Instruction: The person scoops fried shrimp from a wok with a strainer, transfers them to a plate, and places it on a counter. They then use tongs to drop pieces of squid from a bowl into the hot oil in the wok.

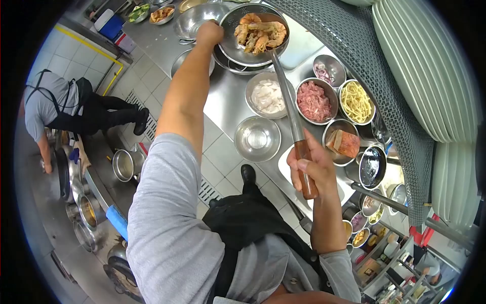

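My left hand (209,34) is closed at the left rim of a perforated metal colander (230,48). Cooked shrimp (259,34), orange and brown, lie in it. My right hand (318,164) grips the wooden handle of a long metal-shafted utensil (286,99). Its far end reaches the shrimp, and its head is hidden there. Below the colander sits another metal bowl (238,67), partly covered. Nearest the shaft are a bowl of pale white slices (268,97) and a bowl of raw pink meat strips (314,102).
A metal bowl (257,139) stands at the counter's edge. Bowls of yellow strips (357,102), sliced onion (324,71) and orange-pink blocks (344,143) line the right. A mesh shelf (349,45) with stacked plates (420,66) overhangs the counter. Another person (66,101) bends over the stove at left.
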{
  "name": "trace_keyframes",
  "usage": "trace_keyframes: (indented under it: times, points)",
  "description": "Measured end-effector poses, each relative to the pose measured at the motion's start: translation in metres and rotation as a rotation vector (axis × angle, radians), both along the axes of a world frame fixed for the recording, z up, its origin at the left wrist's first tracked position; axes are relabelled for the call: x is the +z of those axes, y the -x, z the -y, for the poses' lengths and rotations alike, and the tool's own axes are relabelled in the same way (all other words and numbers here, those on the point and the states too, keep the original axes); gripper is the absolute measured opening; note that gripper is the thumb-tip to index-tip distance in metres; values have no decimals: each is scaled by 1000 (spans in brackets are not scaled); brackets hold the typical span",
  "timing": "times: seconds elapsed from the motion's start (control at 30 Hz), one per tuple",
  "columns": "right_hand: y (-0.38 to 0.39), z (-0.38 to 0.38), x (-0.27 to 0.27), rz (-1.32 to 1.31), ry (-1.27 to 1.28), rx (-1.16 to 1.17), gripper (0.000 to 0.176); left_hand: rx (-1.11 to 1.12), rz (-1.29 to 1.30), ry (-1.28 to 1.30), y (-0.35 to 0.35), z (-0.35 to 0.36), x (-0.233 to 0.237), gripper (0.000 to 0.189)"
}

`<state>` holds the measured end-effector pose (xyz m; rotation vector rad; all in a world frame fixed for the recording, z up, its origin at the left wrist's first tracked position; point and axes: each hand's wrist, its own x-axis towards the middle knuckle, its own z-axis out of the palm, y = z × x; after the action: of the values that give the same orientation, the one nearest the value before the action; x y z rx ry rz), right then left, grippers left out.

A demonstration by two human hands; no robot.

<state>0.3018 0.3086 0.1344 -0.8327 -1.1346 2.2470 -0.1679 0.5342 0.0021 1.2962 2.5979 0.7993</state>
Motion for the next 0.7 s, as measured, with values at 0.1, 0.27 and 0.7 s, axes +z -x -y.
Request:
trace_keyframes:
  times: [0.1,0.27,0.7]
  points:
    - [-1,-1,4,36,-8,8,86,-34,-8,8,9,-4,20,35]
    - [10,-7,2,117,-69,26,87,-170,-167,7,21,9,44,32]
    - [21,-1,-53,756,-623,102,83,62,84,-97,-25,89,-20,32]
